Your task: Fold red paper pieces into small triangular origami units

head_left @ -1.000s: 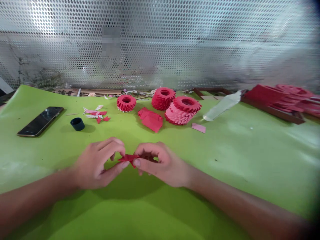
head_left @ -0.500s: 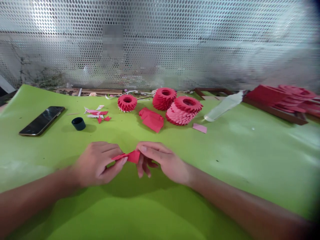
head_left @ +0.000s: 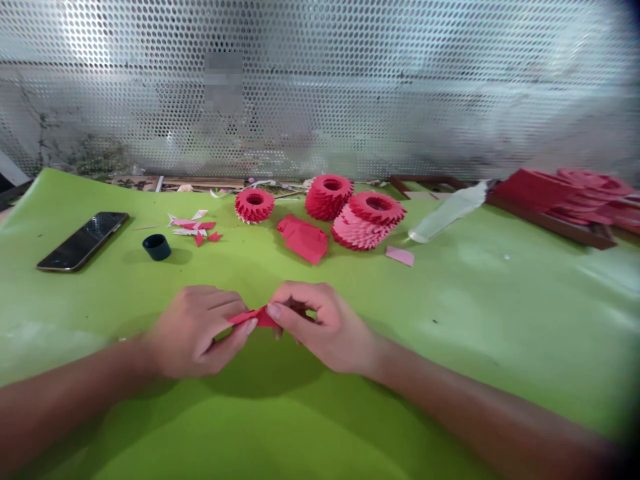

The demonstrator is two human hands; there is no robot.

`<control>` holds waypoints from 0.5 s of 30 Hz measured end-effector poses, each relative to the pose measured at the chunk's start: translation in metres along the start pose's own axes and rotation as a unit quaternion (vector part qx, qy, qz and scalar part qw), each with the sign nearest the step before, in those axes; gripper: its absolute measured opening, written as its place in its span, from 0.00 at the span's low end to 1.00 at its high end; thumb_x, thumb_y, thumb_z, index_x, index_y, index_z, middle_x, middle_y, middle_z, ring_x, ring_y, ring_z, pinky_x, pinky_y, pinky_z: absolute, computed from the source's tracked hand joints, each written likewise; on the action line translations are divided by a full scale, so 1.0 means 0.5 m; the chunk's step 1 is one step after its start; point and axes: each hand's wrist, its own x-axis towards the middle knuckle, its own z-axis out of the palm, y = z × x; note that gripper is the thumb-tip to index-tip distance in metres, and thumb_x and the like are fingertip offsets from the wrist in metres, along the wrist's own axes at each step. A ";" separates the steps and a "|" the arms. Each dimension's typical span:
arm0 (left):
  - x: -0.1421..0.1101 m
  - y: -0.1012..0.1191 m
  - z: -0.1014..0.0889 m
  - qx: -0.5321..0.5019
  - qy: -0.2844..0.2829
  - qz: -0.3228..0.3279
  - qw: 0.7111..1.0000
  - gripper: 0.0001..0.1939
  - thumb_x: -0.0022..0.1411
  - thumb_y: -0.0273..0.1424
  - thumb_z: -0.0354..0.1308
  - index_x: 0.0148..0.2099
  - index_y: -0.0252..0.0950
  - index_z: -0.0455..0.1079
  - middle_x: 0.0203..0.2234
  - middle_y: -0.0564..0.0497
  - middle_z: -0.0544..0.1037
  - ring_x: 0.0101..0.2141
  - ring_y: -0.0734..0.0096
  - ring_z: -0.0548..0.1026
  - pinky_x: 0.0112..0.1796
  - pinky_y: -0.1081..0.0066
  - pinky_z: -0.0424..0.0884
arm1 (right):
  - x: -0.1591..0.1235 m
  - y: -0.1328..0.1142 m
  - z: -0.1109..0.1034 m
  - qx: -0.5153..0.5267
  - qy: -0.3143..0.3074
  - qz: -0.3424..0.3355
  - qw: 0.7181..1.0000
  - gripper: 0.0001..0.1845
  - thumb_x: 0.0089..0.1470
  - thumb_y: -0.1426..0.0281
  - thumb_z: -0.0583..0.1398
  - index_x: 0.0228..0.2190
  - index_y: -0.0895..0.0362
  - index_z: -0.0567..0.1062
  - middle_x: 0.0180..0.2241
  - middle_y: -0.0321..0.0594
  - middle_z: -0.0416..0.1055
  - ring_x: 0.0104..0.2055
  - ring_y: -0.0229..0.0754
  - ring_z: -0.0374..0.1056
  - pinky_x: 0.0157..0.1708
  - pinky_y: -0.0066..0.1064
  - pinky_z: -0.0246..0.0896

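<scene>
A small folded piece of red paper [head_left: 261, 316] is held between my two hands above the green table cover. My left hand [head_left: 200, 331] pinches its left part between thumb and fingers. At the paper's right end, my right hand [head_left: 320, 327] grips with thumb and index finger, the other fingers curled beneath and partly hidden. Beyond the hands lie a stack of red paper pieces [head_left: 304, 240] and ring-shaped stacks of folded paper: a small red one [head_left: 255, 205], a taller red one [head_left: 327, 197] and a red-and-pink one [head_left: 365, 223].
To the left are a black phone [head_left: 83, 242], a dark cap [head_left: 157, 247] and several folded paper scraps [head_left: 195, 229]. On the right lie a pink paper slip [head_left: 400, 256], a whitish translucent tube [head_left: 447, 212] and a brown tray [head_left: 560, 217] of red paper. A perforated metal panel [head_left: 320, 87] stands behind.
My right thumb has come down onto the paper's right end and the fingers have curled in. The red paper is folded narrower. My left hand has barely moved.
</scene>
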 end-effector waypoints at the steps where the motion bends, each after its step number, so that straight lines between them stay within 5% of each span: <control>1: 0.000 0.001 0.000 0.001 -0.001 -0.002 1.000 0.17 0.69 0.23 0.48 0.28 0.34 0.70 0.17 0.55 0.72 0.16 0.76 0.64 0.20 0.74 0.60 | -0.001 -0.001 0.000 -0.013 0.008 -0.010 1.000 0.17 0.62 0.60 0.60 0.27 0.59 0.74 0.21 0.33 0.66 0.20 0.31 0.56 0.18 0.23 0.46; 10: -0.006 -0.007 -0.003 0.043 0.011 -0.025 0.999 0.17 0.70 0.25 0.49 0.28 0.33 0.71 0.16 0.54 0.74 0.16 0.75 0.67 0.20 0.74 0.62 | -0.002 -0.002 -0.004 -0.044 -0.007 -0.012 0.999 0.18 0.66 0.59 0.53 0.32 0.58 0.74 0.23 0.34 0.66 0.20 0.32 0.58 0.18 0.25 0.47; 15: -0.010 -0.007 -0.006 0.082 0.028 -0.005 0.996 0.12 0.71 0.27 0.51 0.40 0.32 0.76 0.21 0.53 0.80 0.17 0.74 0.72 0.21 0.73 0.65 | 0.002 0.001 -0.003 -0.036 0.021 -0.002 0.999 0.18 0.65 0.60 0.56 0.28 0.58 0.73 0.22 0.33 0.66 0.20 0.32 0.57 0.18 0.25 0.47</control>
